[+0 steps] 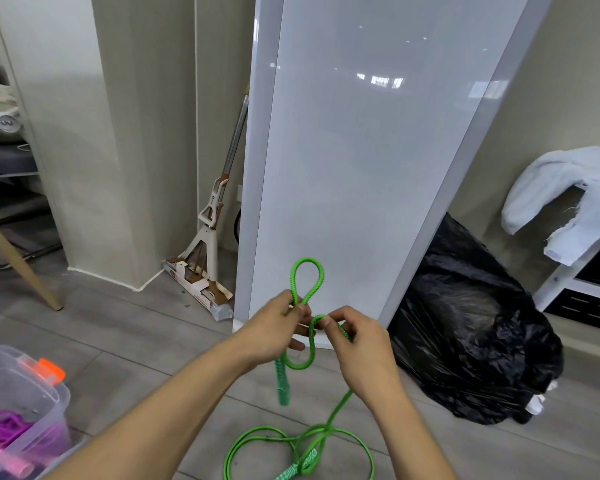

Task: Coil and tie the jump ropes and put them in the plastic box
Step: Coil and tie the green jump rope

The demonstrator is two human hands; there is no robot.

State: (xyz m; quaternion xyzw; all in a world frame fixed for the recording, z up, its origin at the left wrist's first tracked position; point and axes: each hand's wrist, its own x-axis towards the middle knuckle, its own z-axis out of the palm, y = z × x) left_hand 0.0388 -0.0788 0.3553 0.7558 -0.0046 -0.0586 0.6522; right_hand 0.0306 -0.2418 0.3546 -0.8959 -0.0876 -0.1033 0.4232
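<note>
A green jump rope (307, 271) is held up in front of me. My left hand (274, 330) pinches it where a loop stands above the fingers. One green handle (282, 382) hangs below that hand. My right hand (359, 344) grips a second bend of the rope just to the right. From there the rope drops to loose loops on the floor (361, 441), with the other handle (291, 472) at the bottom edge. The clear plastic box (54, 403) sits at lower left with a purple rope (0, 424) inside.
A tall white panel (361, 150) leans against the wall straight ahead. A full black rubbish bag (465, 323) lies to its right. A mop (208, 220) stands in the corner. A wooden chair leg (18, 261) is at left, and a white shelf with cloth (568, 188) at right.
</note>
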